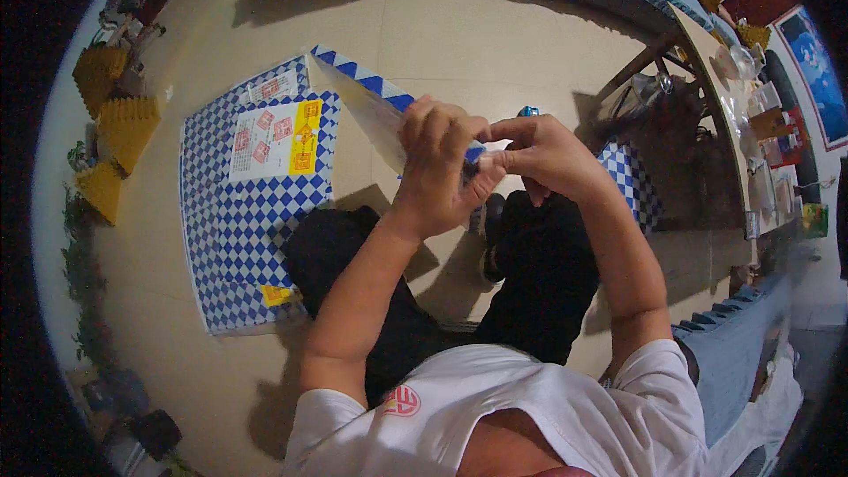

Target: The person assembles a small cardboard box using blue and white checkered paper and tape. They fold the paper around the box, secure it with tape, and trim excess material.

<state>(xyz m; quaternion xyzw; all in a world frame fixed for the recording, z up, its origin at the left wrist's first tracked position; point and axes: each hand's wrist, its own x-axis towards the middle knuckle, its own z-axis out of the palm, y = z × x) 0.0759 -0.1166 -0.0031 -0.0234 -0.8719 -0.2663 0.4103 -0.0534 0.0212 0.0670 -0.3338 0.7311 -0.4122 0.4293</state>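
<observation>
Both hands are raised above my knees, close together, with a strip of blue-and-white checkered sheet (367, 79) between them. The strip runs from the far left, with a translucent, film-like side facing me. My left hand (442, 163) is closed around its near end. Beside it, my right hand (552, 155) pinches the same end between thumb and fingers. My fingers hide the exact edge they grip. To the left, on the floor, lies a large flat checkered parcel (265, 221) with a white-and-yellow label (274, 141). It reaches my left knee.
At the right stands a table (698, 62) with small items on top and dark things beneath it. Another checkered piece (629, 172) lies near its legs. A small blue object (528, 111) is on the floor beyond my right hand. Yellow-brown foam pieces (128, 132) are at the left wall.
</observation>
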